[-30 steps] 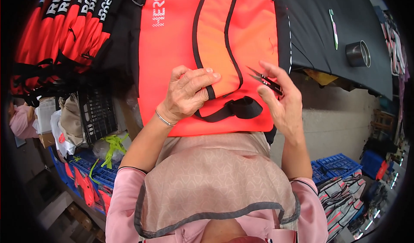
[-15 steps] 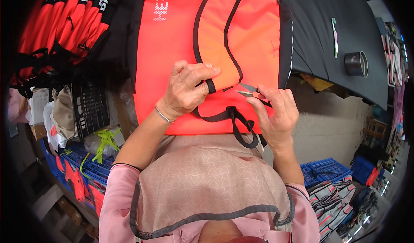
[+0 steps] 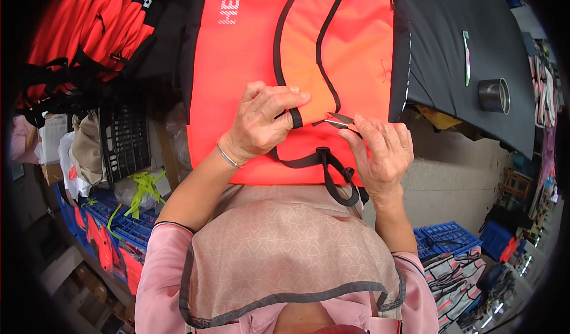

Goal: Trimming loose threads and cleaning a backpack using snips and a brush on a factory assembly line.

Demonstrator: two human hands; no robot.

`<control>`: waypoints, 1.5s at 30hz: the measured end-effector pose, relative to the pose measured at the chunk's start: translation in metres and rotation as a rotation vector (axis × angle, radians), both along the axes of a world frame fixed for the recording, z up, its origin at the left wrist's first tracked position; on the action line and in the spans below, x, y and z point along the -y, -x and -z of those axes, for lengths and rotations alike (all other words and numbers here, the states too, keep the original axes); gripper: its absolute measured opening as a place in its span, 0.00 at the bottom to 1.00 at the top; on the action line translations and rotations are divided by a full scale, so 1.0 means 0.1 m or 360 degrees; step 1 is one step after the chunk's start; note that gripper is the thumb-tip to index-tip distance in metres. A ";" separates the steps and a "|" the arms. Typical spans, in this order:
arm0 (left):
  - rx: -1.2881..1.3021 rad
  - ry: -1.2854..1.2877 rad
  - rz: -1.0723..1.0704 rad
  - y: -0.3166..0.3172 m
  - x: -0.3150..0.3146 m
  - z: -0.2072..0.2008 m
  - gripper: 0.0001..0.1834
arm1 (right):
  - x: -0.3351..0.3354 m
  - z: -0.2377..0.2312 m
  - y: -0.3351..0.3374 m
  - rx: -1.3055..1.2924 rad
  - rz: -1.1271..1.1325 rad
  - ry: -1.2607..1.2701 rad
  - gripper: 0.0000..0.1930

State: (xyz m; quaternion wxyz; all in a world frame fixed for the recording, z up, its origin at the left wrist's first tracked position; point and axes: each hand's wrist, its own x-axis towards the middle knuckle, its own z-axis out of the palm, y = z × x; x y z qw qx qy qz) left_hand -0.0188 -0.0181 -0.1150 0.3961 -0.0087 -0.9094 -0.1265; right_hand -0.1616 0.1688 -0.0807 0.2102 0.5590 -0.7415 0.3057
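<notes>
A bright red-orange backpack [image 3: 237, 67] with black side panels lies in front of me. Its orange shoulder strap [image 3: 301, 43], bound in black along both edges, runs down the middle. My left hand [image 3: 261, 120] pinches the strap's lower end between thumb and fingers, beside a short black band. In my right hand [image 3: 385, 153] is a small pair of thread snips [image 3: 339, 120], with the blade tips at the lower right corner of the strap. The palm hides most of the handle. Below both hands hangs a black webbing strap with a buckle [image 3: 323, 153].
Several red bags [image 3: 89, 25] with black straps are stacked at the far left. A toothbrush [image 3: 466, 58] and a metal cup [image 3: 493, 95] are on the black-covered table at right. Crates stand low on both sides: a black one [image 3: 126, 141] and a blue one [image 3: 445, 238].
The snips' blades stood apart before and are now closer together, at the strap's corner. The backpack sits slightly further right in view. My left hand keeps its pinch.
</notes>
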 end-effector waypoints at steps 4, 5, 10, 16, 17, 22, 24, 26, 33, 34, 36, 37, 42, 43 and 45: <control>0.0001 -0.0004 0.0004 0.00 0.01 0.00 0.04 | 0.01 0.01 0.01 -0.0031 0.0001 0.0005 0.19; 0.0003 -0.0006 0.0002 0.00 0.01 -0.01 0.04 | 0.01 0.02 0.02 -0.0035 0.0001 0.0005 0.19; 0.0007 -0.0008 0.0010 0.00 0.01 0.00 0.05 | 0.01 0.02 0.02 -0.0045 -0.0010 -0.0011 0.20; 0.0013 -0.0032 0.0017 0.02 0.02 0.01 0.06 | 0.00 0.02 0.03 -0.0074 -0.0023 -0.0015 0.21; 0.0015 -0.0036 0.0014 0.02 0.02 0.01 0.06 | 0.01 0.02 0.03 -0.0072 -0.0029 -0.0026 0.21; 0.0043 -0.0140 0.0039 0.05 0.03 0.01 0.05 | 0.04 0.05 0.03 -0.0032 -0.0035 -0.0018 0.19; 0.0070 -0.0247 0.0052 0.05 0.03 0.02 0.07 | 0.06 0.06 0.04 0.0018 -0.0047 -0.0012 0.18; 0.0095 -0.0354 0.0068 0.05 0.01 0.01 0.09 | 0.08 0.08 0.05 0.0513 -0.0111 0.0027 0.17; 0.0226 -0.0762 0.0081 0.05 -0.03 0.00 0.14 | 0.09 0.00 0.04 0.0884 -0.0025 -0.0042 0.13; 0.0223 -0.0813 0.0090 0.05 -0.03 0.00 0.15 | 0.08 0.00 0.04 0.1188 0.0005 0.0043 0.13; 0.0216 -0.0852 0.0101 0.06 -0.04 0.00 0.15 | 0.08 0.01 0.05 0.1484 0.0038 0.0131 0.13; 0.0214 -0.0892 0.0109 0.06 -0.04 0.00 0.15 | 0.09 0.01 0.04 0.1506 0.0041 0.0158 0.14; 0.0224 -0.0896 0.0096 0.05 -0.03 0.00 0.16 | 0.11 -0.08 0.08 0.0945 -0.0019 -0.0006 0.15; 0.0212 -0.0900 0.0093 0.05 -0.04 0.01 0.13 | 0.12 -0.09 0.07 0.0891 -0.0025 -0.0032 0.15; 0.0210 -0.0887 0.0093 0.06 -0.03 0.03 0.13 | 0.12 -0.09 0.06 0.0839 -0.0029 -0.0059 0.15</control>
